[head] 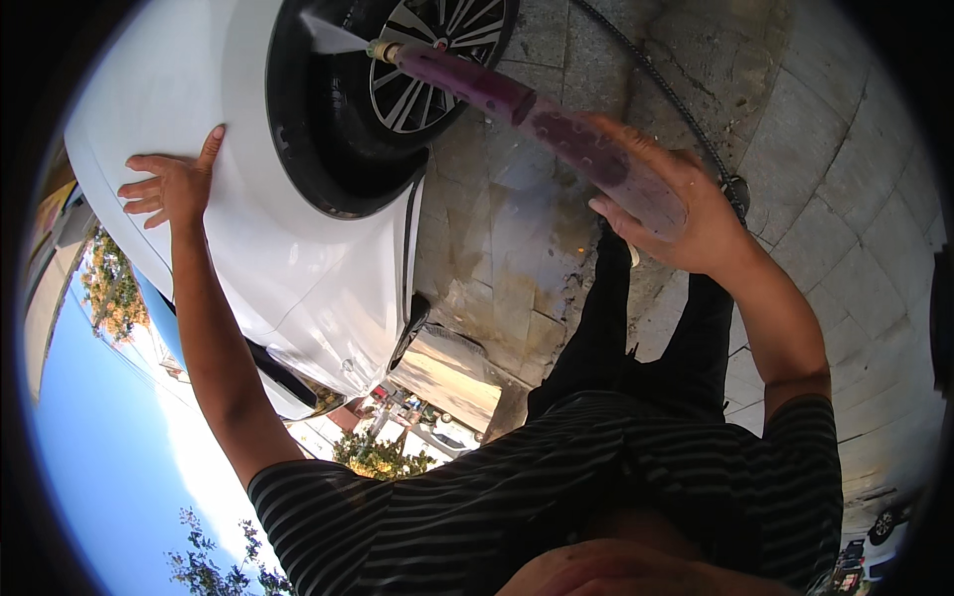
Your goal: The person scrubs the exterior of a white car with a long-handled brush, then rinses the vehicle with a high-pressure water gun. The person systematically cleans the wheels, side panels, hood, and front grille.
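My left hand (179,186) lies with its fingers spread against the body panel of a white car (246,246), above the wheel arch, and holds nothing. My right hand (697,205) grips the rear end of a purple spray wand (477,86) with a brass-coloured nozzle (384,51). A fan of water (332,37) leaves this nozzle towards the upper left, into the dark wheel arch (320,164) above the tyre. Part of the multi-spoke alloy wheel (414,100) is hidden behind the wand.
A black braided hose (656,78) curves over the paving and passes behind my right wrist near my feet. Wet grey paving slabs (514,216) lie beside the car. A pale slab-like block (451,372) stands beyond the car's near end. Other vehicles (883,533) are at lower right.
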`<state>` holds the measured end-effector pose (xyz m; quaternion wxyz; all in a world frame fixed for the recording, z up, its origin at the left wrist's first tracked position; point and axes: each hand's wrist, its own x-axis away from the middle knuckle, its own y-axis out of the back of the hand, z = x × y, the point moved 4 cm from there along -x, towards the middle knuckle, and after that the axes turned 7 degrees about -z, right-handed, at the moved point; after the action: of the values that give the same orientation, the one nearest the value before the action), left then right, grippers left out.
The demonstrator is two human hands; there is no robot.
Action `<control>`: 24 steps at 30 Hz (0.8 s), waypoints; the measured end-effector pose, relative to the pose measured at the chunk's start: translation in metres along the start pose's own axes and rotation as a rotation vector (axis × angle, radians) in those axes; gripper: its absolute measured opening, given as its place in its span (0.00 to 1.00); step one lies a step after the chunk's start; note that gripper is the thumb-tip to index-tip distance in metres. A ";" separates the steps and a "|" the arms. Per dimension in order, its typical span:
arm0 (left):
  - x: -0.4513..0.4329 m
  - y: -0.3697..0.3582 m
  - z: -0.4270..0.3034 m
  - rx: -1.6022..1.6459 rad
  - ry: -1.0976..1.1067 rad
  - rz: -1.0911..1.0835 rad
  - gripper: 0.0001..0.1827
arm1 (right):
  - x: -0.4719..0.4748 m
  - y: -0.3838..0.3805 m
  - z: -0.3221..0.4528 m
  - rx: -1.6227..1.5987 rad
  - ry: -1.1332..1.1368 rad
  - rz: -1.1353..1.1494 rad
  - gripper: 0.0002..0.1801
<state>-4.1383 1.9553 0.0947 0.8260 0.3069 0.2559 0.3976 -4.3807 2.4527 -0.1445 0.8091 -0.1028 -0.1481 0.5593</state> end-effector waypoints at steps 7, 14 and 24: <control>0.001 -0.003 0.001 0.009 -0.041 -0.051 0.94 | 0.001 -0.097 -0.060 0.182 -0.355 0.650 0.34; 0.001 -0.006 0.003 -0.011 -0.061 -0.084 0.93 | 0.000 -0.104 -0.104 0.333 -0.449 0.533 0.34; 0.016 0.015 -0.016 0.071 -0.039 -0.091 0.88 | 0.006 -0.008 0.014 0.292 -0.373 0.090 0.30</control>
<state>-4.1479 1.9803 0.0917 0.8367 0.3318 0.2673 0.3440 -4.3772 2.4555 -0.1278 0.7483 0.1139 -0.2077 0.6196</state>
